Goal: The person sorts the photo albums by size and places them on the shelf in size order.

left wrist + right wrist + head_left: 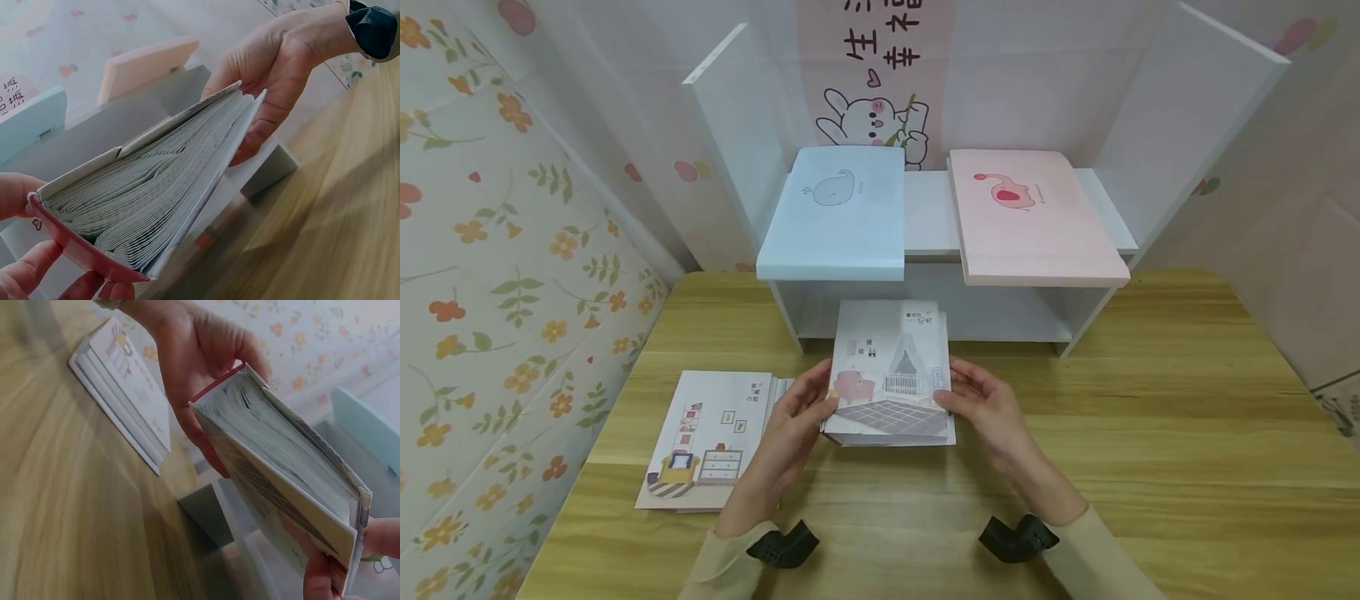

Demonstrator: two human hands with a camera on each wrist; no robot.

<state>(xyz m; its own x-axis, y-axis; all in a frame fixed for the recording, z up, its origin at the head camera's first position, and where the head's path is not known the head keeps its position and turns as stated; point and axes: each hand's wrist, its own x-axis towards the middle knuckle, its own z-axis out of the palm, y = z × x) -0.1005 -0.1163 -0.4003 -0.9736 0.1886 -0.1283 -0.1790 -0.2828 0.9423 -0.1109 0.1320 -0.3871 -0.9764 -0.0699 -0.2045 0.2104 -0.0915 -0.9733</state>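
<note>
floral curtain (512, 333): runs down the left side, white with orange flowers and green leaves.
lying book (711, 442): flat on the table, pale cover with furniture drawings; a second edge shows along its right side, so it may be one book or two, hard to tell.
left hand (793, 425): grips the held book at its left, thumb over the front cover, other fingers around the red spine (87, 244).
pale blue case (842, 225): lies on the shelf's upper board, whale drawing on top, front end jutting past the board.
poster (874, 79): pink and white behind the shelf, with dark characters and a cartoon rabbit.
held book (891, 367): between the two hands, raised above the table in front of the shelf, cover up, showing a pink armchair, a crib and a tiled floor; its thick pages show from the lower end.
white shelf (931, 212): two boards between upright side panels, standing on the table.
right hand (988, 412): holds the held book's right edge, thumb on the cover, fingers beneath.
pink case (1037, 225): lies beside the blue one, apart from it, elephant drawing on top.
table (1210, 425): wood-grained, reaching out to the right.
</note>
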